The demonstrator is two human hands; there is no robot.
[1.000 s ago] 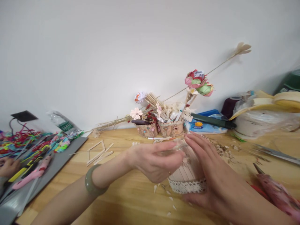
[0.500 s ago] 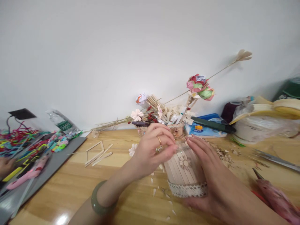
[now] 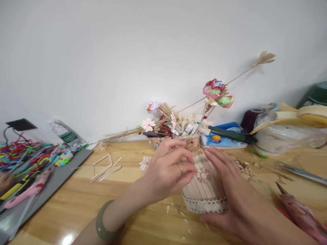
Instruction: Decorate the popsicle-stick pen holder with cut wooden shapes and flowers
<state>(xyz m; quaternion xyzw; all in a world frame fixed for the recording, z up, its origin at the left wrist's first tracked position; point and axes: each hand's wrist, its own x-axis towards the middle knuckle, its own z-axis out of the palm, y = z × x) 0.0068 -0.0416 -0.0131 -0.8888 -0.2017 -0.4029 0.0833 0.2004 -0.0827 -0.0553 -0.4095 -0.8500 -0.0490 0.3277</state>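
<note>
A small pot (image 3: 201, 192) clad in pale craft sticks stands on the wooden table (image 3: 133, 211), with a lace band round its base and a wooden flower on its side. My right hand (image 3: 230, 190) is wrapped round the pot's right side, fingers stretched up along it. My left hand (image 3: 167, 172), with a ring and a green bangle on the wrist, presses its curled fingers against the pot's upper left rim. Small wood chips lie at the pot's foot.
Two decorated holders (image 3: 176, 137) with paper flowers and long stems stand behind. Loose craft sticks (image 3: 106, 166) lie left. A grey tray (image 3: 38, 183) of coloured pipe cleaners and another person's hand (image 3: 5, 182) are far left. A pink glue gun (image 3: 301, 214) and scissors (image 3: 298, 170) lie right.
My left hand turned over from palm-up in front of the pot, rose to its rim, then settled lower against the upper left side. My right hand stayed on the pot.
</note>
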